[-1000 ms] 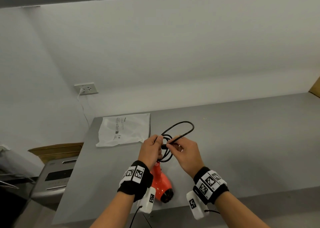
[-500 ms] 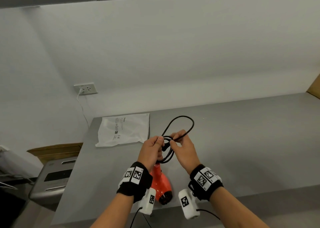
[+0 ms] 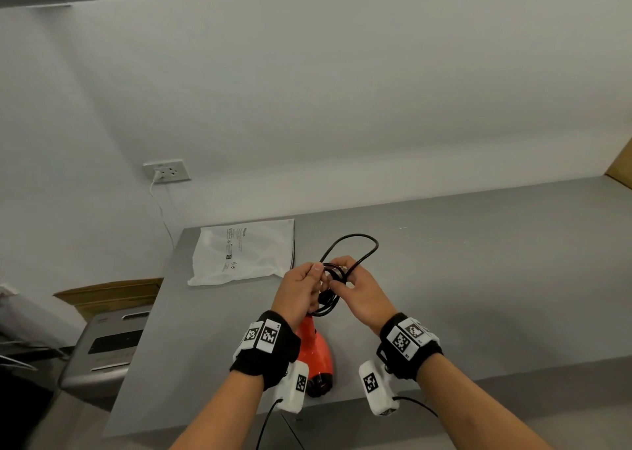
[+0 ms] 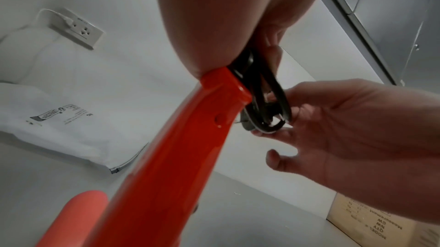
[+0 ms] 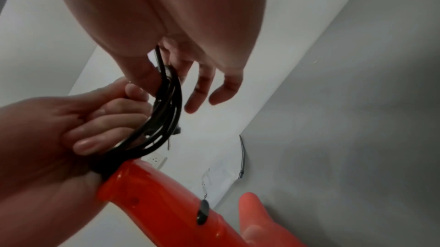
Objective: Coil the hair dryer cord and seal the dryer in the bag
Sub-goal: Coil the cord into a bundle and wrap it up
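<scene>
The left hand (image 3: 301, 289) curls its fingers (image 5: 107, 125) round the bundled loops of the thin black rubber cord (image 3: 355, 247), gripping them just above the end of the dryer's handle, with the thumb tip pressed on top of the bundle in the head view. The right hand (image 3: 362, 295) pinches one strand of the same cord between thumb and forefinger right beside the left hand, while its other fingers (image 5: 202, 89) hang loose and spread apart, holding nothing. From the two hands one free loop of cord arches away toward the wall, and a shorter set of loops hangs down between the palms. The glossy orange-red plastic hair dryer (image 3: 316, 354) reaches from the left hand down toward the near edge of the flat grey table (image 3: 478, 278); its dark nozzle end points at the person, and I cannot tell whether the body rests on the table. The cord runs into the handle end through a black collar. A flat white plastic bag with small black print and a zip edge (image 3: 244, 251) lies on the table to the left of the hands, apart from them. On the white wall behind sits a white wall socket with a white plug in it (image 3: 167, 171).
</scene>
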Motion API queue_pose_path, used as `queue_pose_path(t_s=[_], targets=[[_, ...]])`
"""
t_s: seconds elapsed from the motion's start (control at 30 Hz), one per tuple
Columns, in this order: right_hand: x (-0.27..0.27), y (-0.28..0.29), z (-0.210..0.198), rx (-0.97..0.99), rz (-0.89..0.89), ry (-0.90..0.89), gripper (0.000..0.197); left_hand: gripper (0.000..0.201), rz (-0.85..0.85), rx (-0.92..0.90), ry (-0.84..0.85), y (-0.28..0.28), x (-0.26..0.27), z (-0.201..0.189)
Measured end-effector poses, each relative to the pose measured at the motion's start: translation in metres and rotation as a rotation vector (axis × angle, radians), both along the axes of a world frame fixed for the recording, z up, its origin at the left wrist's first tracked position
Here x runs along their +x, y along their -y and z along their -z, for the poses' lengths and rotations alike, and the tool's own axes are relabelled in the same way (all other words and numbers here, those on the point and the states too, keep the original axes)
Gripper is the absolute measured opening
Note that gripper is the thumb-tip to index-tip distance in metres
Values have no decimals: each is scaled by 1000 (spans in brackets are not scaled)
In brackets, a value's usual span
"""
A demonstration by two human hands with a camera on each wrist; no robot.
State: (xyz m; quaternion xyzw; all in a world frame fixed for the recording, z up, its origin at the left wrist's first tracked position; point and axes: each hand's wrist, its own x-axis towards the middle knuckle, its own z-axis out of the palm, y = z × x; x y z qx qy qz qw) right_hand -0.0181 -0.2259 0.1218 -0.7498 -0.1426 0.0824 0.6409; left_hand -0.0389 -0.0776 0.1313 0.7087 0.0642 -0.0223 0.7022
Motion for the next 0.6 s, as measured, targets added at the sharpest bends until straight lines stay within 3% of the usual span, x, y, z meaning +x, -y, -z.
queue_pose_path(t_s=[0.17, 0.33, 0.47, 0.6], targets=[[-4, 0, 7, 54, 9, 10, 23, 32, 33, -12, -9, -4, 4, 4], [-4, 5, 11, 12, -57, -9, 42, 31, 17, -8, -12, -1, 3, -1], [2, 0, 16, -53, 87, -20, 36, 32, 80, -20, -14, 6, 1, -1], [0, 0, 13, -103, 39, -83, 12, 33, 23, -32, -21, 2, 4, 1]])
